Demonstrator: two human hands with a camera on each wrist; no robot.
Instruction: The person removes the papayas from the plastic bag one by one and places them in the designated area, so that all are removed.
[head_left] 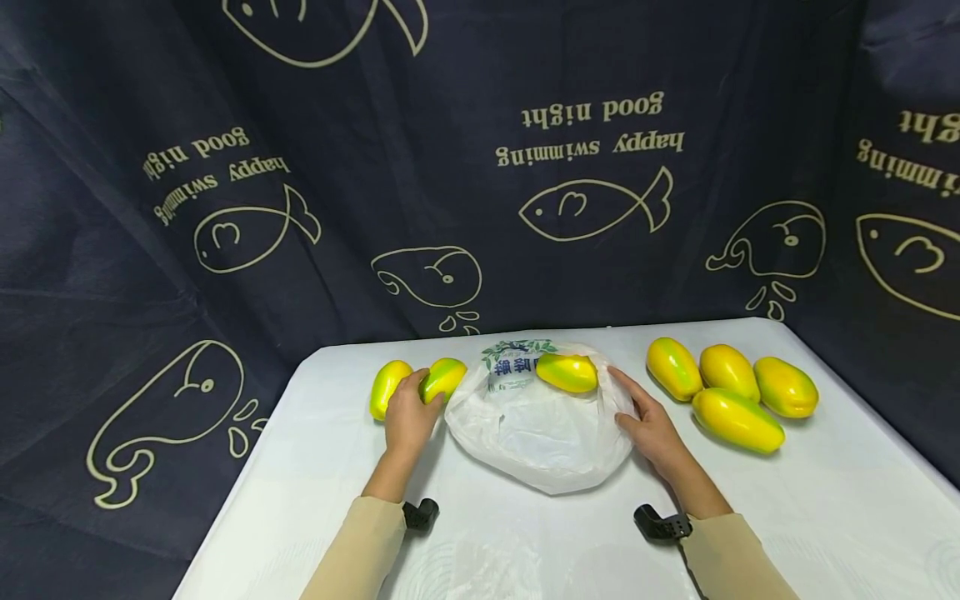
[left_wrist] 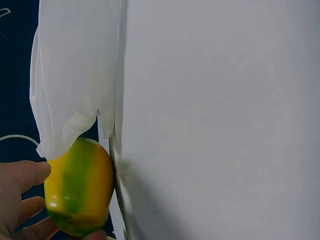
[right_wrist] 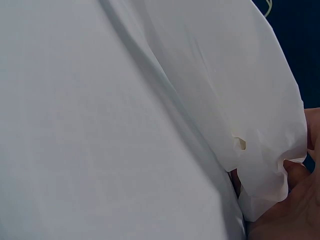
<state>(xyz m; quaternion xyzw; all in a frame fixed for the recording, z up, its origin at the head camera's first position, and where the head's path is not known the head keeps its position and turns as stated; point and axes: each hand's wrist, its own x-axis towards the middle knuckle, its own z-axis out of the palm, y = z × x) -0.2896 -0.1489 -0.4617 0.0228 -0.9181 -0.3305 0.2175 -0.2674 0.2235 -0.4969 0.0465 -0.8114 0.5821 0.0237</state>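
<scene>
A white plastic bag point(head_left: 543, 471) with green and blue print lies on the table, its mouth spread wide. Inside it, near the back, is one yellow-and-green papaya point(head_left: 567, 373). My left hand point(head_left: 407, 421) holds another papaya point(head_left: 446, 379) just beside the bag's left rim; the left wrist view shows thumb and fingers around this fruit point(left_wrist: 80, 187). A further papaya point(head_left: 387, 390) rests just left of that hand. At the bag's right side, my right hand point(head_left: 654, 429) grips the rim, and folds of the plastic point(right_wrist: 262, 185) partly cover its fingers in the right wrist view.
Several more papayas point(head_left: 731, 421) lie grouped on the right of the white table point(head_left: 300, 517). Behind the table's far edge hangs a dark blue cloth point(head_left: 450, 167) with fish and whale drawings.
</scene>
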